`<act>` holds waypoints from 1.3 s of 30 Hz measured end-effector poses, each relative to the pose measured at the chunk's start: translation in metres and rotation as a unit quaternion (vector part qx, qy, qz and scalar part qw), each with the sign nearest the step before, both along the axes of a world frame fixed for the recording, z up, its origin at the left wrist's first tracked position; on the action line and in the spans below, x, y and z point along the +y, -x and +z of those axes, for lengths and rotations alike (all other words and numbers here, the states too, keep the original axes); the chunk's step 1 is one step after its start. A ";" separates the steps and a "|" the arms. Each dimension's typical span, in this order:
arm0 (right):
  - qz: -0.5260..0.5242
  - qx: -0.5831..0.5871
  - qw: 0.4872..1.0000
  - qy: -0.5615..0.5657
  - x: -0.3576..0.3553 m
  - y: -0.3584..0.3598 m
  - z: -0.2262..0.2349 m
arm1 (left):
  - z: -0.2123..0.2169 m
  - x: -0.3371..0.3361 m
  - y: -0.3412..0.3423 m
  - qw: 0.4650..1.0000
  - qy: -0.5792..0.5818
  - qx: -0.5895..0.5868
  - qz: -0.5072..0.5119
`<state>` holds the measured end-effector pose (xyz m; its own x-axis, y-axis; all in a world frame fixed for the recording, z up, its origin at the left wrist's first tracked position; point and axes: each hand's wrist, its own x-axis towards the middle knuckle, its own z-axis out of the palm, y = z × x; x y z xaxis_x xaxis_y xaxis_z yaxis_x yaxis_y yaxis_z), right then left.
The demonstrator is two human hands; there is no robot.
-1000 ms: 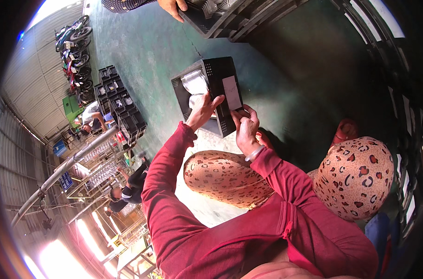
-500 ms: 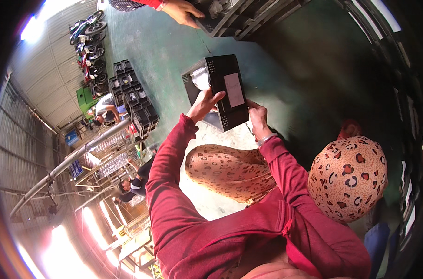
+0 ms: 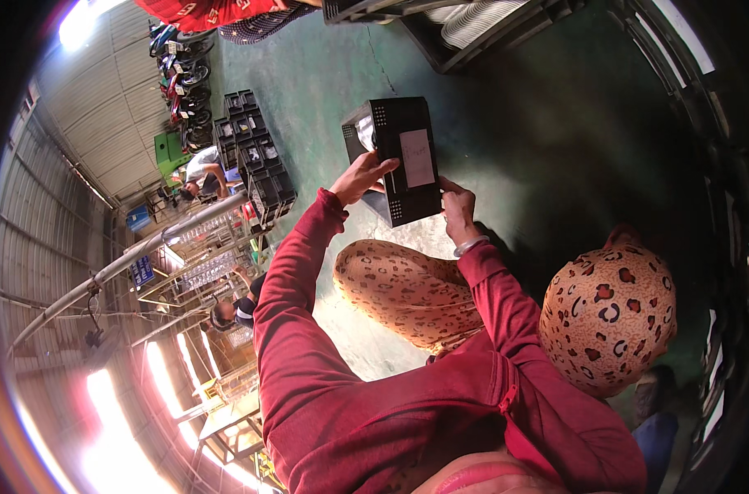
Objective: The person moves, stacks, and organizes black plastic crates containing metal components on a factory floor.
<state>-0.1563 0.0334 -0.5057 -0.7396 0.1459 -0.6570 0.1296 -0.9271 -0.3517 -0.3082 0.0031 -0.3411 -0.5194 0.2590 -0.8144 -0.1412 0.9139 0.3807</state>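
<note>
Above the floor in front of my knee I hold a black plastic crate (image 3: 409,199), tipped so that its side faces up. Small holes dot its corners, and a white paper label (image 3: 417,158) is on that side. My left hand (image 3: 361,178) is closed on the crate's left edge, thumb over the upper face. My right hand (image 3: 458,211) grips the right side near the lower corner; some fingers are hidden behind it. Inside the opening at the left, something white and shiny (image 3: 365,132) shows; I cannot tell what it is.
Large black crates (image 3: 506,37) and a co-worker in red (image 3: 206,10) are at the far edge. To the left stand stacked black crates (image 3: 255,165), a row of motorcycles (image 3: 189,78) and a long metal pole (image 3: 160,239). Two other people are farther left.
The view has shifted slightly. The co-worker's hand, earlier on a far crate, is out of view, and more of the red clothing shows. My grip on the crate looks the same.
</note>
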 end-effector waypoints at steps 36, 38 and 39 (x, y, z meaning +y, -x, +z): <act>0.028 -0.003 1.000 0.009 -0.012 0.000 -0.009 | -0.003 -0.019 0.005 0.999 0.049 0.018 -0.008; 0.027 0.009 0.999 0.028 -0.011 -0.002 -0.006 | -0.003 -0.026 0.007 0.999 0.036 -0.011 -0.008; 0.059 -0.020 0.998 -0.007 -0.010 0.001 -0.012 | -0.008 -0.029 0.009 0.999 0.019 -0.011 -0.026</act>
